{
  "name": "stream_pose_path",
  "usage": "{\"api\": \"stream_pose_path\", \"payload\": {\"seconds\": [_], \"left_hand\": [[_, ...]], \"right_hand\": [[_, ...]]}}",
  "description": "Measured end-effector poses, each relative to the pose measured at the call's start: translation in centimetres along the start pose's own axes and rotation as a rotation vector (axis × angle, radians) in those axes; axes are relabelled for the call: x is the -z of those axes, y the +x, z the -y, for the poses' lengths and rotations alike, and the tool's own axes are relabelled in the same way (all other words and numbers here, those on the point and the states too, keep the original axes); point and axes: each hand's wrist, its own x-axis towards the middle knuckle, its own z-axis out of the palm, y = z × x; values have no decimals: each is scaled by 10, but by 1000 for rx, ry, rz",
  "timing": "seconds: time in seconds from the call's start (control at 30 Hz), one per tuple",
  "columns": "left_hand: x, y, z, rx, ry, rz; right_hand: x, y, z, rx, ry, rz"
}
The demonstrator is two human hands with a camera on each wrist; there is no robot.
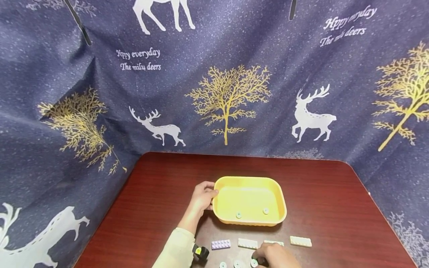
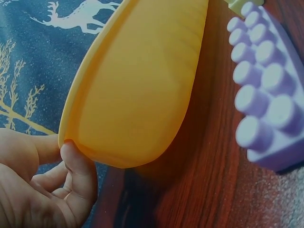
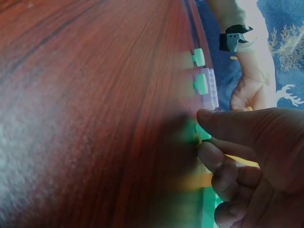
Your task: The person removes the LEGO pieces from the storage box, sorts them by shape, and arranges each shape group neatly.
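Observation:
My left hand grips the left end of a yellow plastic tray. In the left wrist view its thumb presses on one side of the rim and the fingers lie on the other. Two small round pieces lie inside the tray. At the near side of the table, my right hand pinches a small round green piece between thumb and fingers, partly hidden in the right wrist view. Two more such pieces, one a round green piece, stand in a row to its left.
Between the tray and the round pieces runs a row of studded building blocks: a purple block, a pale block, another partly behind the right hand, and a cream block at right. A dark blue cloth hangs behind the red-brown table.

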Motion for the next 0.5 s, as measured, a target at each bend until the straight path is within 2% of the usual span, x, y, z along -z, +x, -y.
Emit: {"api": "stream_pose_path", "payload": {"seconds": [0.2, 0.5], "left_hand": [[0, 0, -2, 9, 2, -4], [1, 0, -1, 12, 20, 1]], "right_hand": [[3, -1, 1, -19, 20, 4], [7, -2, 2, 9, 49, -22]]}}
